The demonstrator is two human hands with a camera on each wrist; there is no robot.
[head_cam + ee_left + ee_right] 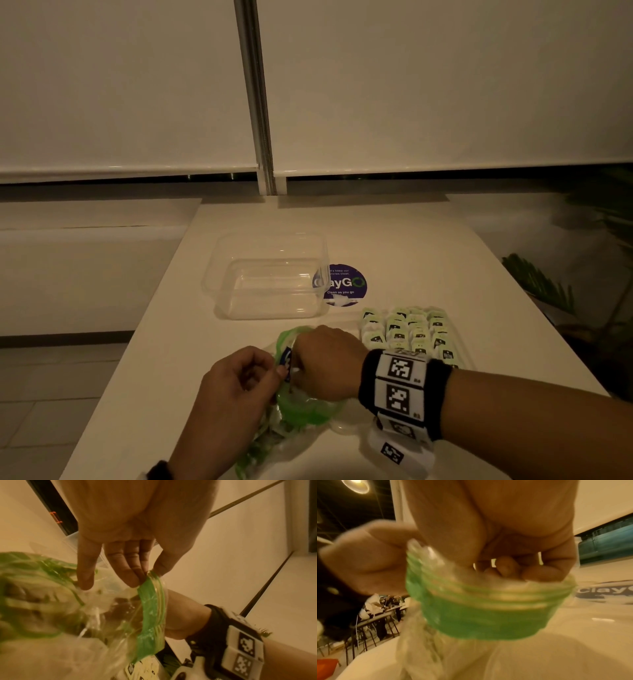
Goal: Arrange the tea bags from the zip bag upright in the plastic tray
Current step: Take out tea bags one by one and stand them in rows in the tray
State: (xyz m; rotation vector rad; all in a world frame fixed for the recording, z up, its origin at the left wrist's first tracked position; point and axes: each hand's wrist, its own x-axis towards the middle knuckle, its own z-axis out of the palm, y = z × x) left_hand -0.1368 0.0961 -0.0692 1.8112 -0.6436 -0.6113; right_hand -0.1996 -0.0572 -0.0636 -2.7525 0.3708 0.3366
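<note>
A clear zip bag [305,411] with a green zip band [150,615] lies at the table's near edge, with tea bags dimly visible inside. My left hand [279,371] pinches the band's rim between thumb and fingertips [135,574]. My right hand [325,359] reaches into the bag's mouth, and the green band [488,608] wraps around it. Its fingers [505,568] are curled inside; whether they hold a tea bag is hidden. Right of the hands, a shallow clear plastic tray [460,342] holds rows of green-and-white tea bags [407,332] standing upright.
An empty clear plastic tub [212,284] stands farther back in the middle of the white table. A round purple sticker [346,284] lies beside it. The table's left edge [137,342] drops to the floor. Plant leaves [548,287] reach in at the right.
</note>
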